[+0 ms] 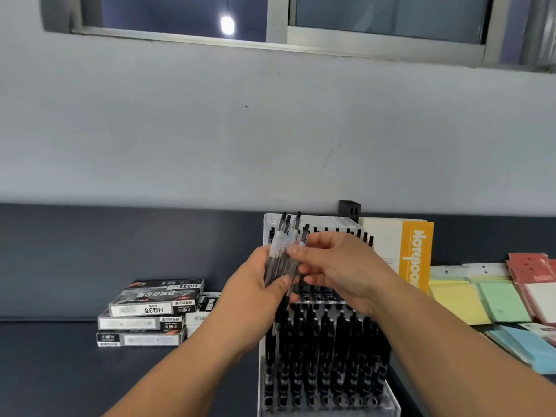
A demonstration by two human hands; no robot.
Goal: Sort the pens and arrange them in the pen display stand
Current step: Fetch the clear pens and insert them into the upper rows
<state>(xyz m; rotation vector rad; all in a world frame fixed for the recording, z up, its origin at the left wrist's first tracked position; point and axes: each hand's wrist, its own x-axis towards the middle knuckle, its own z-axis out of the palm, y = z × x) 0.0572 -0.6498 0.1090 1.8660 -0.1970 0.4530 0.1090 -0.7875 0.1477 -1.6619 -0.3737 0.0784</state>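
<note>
Left hand (255, 284) is wrapped around a small bunch of pens (281, 254), clear barrels with black caps pointing up, held right in front of the upper part of the stand (262, 371). Right hand (340, 266) comes in from the other side with curled fingers, and its fingertips pinch a pen on the right edge of that bunch, though it's a bit blurry there. The stand is clear acrylic, sits on the dark table (60, 371) straight ahead, and its slots are mostly full of black ones already. Left of it there's a stack of pen boxes (150, 308). Behind it on the right a notebook (416, 254) leans upright, with colored paper pads (481, 302) lying flat further right.
</note>
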